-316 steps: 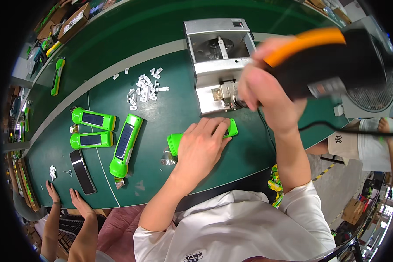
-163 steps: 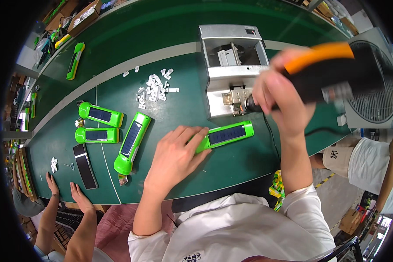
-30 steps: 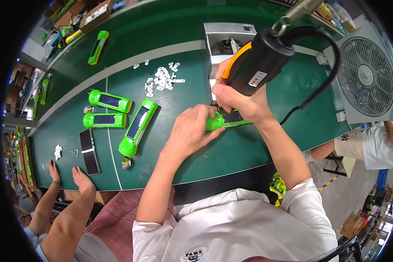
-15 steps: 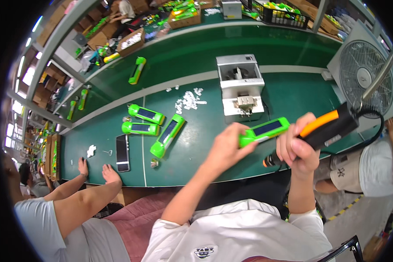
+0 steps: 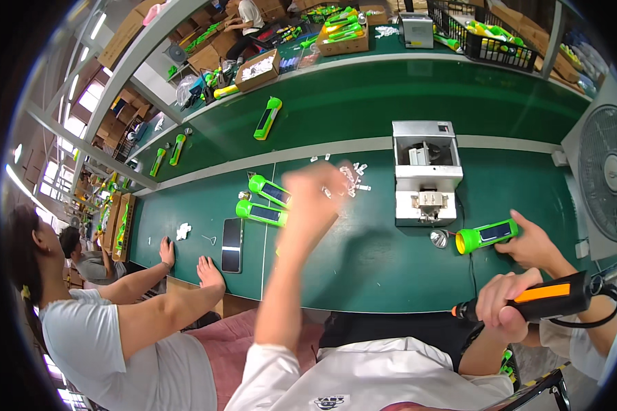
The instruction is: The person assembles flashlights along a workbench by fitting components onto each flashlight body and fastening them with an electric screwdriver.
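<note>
My right hand (image 5: 504,301) is closed round a black and orange electric screwdriver (image 5: 552,296) near the table's front edge. My left hand (image 5: 315,198) is smeared by motion over the table's middle, beside small white plastic pieces (image 5: 353,179); its fingers do not show clearly. Two green flashlights with dark panels (image 5: 264,213) lie to its left, and a third is mostly hidden by my forearm. On the right, another person's hand (image 5: 531,243) touches the rear end of a green flashlight (image 5: 490,235), whose open yellow end faces a loose silver reflector (image 5: 439,238).
A silver machine (image 5: 428,178) stands on the green table (image 5: 363,274). A phone (image 5: 232,245) lies at left, near a co-worker's resting hands (image 5: 210,272). A fan (image 5: 607,171) stands at right. More flashlights (image 5: 268,118) lie beyond the pale divider.
My left hand has let go of the green flashlight and moved left. The flashlight is now at another person's hand on the right. My right hand has lowered, with the screwdriver still in it.
</note>
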Demonstrator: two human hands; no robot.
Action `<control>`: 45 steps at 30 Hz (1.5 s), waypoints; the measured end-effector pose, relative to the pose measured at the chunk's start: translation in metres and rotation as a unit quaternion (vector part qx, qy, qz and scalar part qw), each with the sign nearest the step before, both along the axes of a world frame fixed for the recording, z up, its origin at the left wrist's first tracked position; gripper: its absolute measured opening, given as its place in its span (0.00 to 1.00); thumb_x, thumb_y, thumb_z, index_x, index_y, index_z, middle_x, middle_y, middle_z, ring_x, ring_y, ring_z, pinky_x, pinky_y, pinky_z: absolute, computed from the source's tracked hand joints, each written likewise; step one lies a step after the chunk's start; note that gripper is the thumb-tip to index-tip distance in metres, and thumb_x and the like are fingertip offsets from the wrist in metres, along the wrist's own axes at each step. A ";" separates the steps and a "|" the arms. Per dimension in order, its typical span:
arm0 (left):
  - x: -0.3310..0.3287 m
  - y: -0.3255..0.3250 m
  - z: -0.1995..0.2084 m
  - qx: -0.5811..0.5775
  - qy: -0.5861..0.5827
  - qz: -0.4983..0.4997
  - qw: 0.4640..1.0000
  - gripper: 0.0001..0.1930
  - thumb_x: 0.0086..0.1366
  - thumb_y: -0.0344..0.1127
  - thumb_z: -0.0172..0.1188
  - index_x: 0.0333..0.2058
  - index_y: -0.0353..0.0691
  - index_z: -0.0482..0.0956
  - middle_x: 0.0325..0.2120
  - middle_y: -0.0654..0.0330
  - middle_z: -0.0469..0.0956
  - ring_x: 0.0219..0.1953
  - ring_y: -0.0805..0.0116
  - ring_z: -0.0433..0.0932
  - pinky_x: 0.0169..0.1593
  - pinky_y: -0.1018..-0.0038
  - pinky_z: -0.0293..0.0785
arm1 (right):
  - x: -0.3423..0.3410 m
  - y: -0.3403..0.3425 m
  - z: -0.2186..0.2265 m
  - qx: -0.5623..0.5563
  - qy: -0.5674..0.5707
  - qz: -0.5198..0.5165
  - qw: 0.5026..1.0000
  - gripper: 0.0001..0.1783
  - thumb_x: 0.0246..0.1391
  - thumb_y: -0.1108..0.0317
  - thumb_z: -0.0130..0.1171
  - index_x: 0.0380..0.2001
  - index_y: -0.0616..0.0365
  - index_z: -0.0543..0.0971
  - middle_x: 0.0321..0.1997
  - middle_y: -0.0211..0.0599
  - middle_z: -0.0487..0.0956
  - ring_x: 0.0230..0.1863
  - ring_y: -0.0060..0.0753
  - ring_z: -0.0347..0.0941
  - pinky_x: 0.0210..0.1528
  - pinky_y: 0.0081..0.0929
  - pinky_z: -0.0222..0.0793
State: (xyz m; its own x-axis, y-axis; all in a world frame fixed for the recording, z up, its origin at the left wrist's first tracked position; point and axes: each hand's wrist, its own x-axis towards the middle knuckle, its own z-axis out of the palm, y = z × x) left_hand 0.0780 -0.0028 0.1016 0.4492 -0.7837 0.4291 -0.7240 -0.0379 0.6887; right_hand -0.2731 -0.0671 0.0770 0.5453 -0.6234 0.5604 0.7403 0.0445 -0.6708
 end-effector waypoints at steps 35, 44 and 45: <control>-0.085 0.041 -0.038 -0.147 -0.301 -0.258 0.906 0.09 0.43 0.30 0.65 0.27 0.47 0.81 0.28 0.64 0.80 0.29 0.68 0.79 0.26 0.72 0.67 | 0.116 -0.067 0.014 0.010 0.025 -0.210 0.977 0.12 0.60 0.73 0.51 0.46 0.62 0.69 0.18 0.32 0.65 0.13 0.25 0.60 0.22 0.29 0.65; -0.111 0.016 -0.076 0.099 -0.356 -0.236 0.899 0.34 0.57 0.55 0.66 0.59 0.41 0.75 0.30 0.63 0.68 0.31 0.69 0.69 0.33 0.71 0.66 | 0.133 -0.067 0.005 -0.058 0.084 -0.224 0.969 0.12 0.59 0.75 0.50 0.46 0.62 0.66 0.16 0.31 0.64 0.12 0.22 0.60 0.19 0.28 0.65; -0.112 0.015 -0.080 0.101 -0.351 -0.233 0.902 0.34 0.57 0.55 0.66 0.59 0.41 0.75 0.30 0.63 0.68 0.31 0.69 0.69 0.33 0.71 0.66 | 0.133 -0.066 0.005 -0.058 0.089 -0.219 0.970 0.12 0.59 0.75 0.50 0.46 0.62 0.66 0.16 0.31 0.64 0.12 0.22 0.60 0.19 0.28 0.65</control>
State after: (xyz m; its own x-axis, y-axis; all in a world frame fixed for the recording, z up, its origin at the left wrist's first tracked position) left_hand -0.0344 0.0126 0.0219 -0.2745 -0.9113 0.3070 -0.9486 0.3089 0.0688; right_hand -0.1396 -0.1333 0.0817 0.3373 -0.7550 0.5623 0.5434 -0.3316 -0.7712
